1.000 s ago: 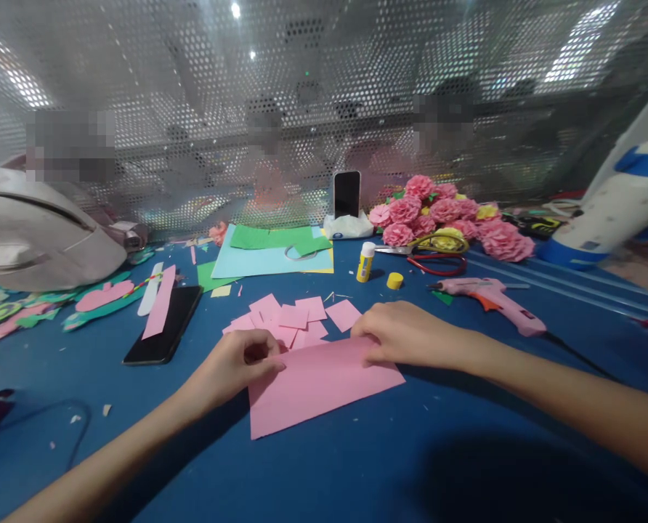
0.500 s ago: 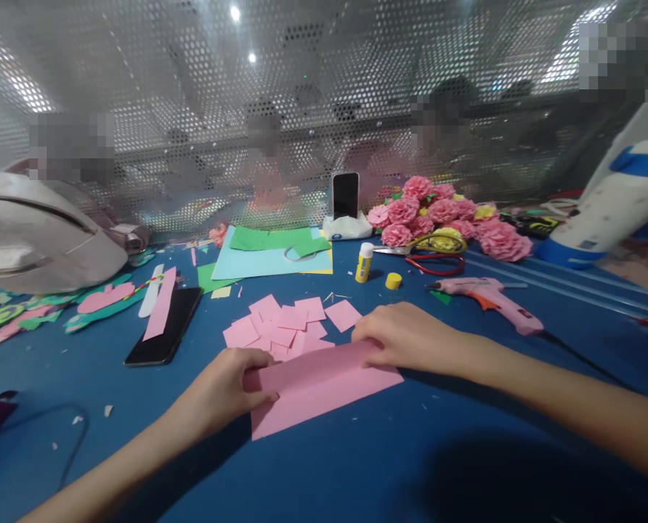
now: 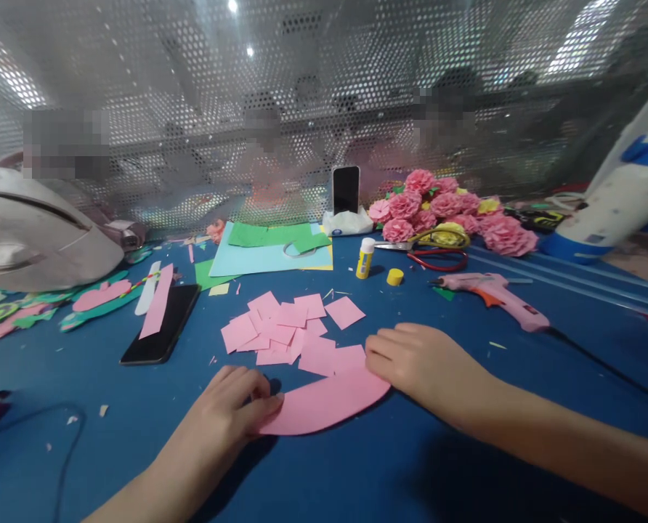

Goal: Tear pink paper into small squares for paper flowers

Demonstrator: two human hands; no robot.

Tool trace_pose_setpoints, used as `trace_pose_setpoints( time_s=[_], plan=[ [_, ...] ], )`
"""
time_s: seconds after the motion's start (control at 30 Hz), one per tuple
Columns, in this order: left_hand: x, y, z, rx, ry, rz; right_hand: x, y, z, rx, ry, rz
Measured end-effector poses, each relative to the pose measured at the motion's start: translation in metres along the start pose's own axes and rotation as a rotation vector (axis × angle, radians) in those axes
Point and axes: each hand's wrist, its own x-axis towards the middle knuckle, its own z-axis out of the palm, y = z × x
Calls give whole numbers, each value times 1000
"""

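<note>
A sheet of pink paper (image 3: 327, 402), bent into a curve, spans the space between my hands low over the blue table. My left hand (image 3: 229, 407) is closed on its left end, thumb and fingers pinching the edge. At the right end my right hand (image 3: 419, 367) grips the paper, its fingers curled and their tips hidden. Just behind the sheet lies a loose heap of small pink paper squares (image 3: 280, 327), some of them touching its far edge. Beyond the heap stands an uncapped yellow glue stick (image 3: 364, 260), its cap (image 3: 394, 277) beside it.
A pink glue gun (image 3: 498, 294) with a cord lies right, near scissors (image 3: 438, 256) and pink paper flowers (image 3: 449, 207). At left are a dark phone (image 3: 160, 327) under a pink strip and a pale bag (image 3: 41, 232). Coloured sheets (image 3: 264, 260) and a propped phone (image 3: 346, 190) stand behind.
The pink sheet has gone from fairly flat with a crease to curved, its near edge bowed. My hands have drawn nearer the table's front, and my right fingers have curled over the paper's end.
</note>
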Motion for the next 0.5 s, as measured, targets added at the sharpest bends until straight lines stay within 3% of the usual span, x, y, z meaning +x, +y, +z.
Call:
trace_pose_setpoints(
  time_s=[0.07, 0.17, 0.33, 0.5],
  plan=[
    [-3, 1, -1, 32, -5, 24, -5, -4, 2, -36, 15, -7],
    [-8, 0, -9, 39, -71, 40, -14, -4, -6, 65, -83, 2],
    [-19, -5, -22, 65, -136, 8, -20, 3, -31, 322, -226, 188],
    [-26, -2, -25, 84, -130, -5, -18, 4, -28, 153, -239, 235]
  ],
)
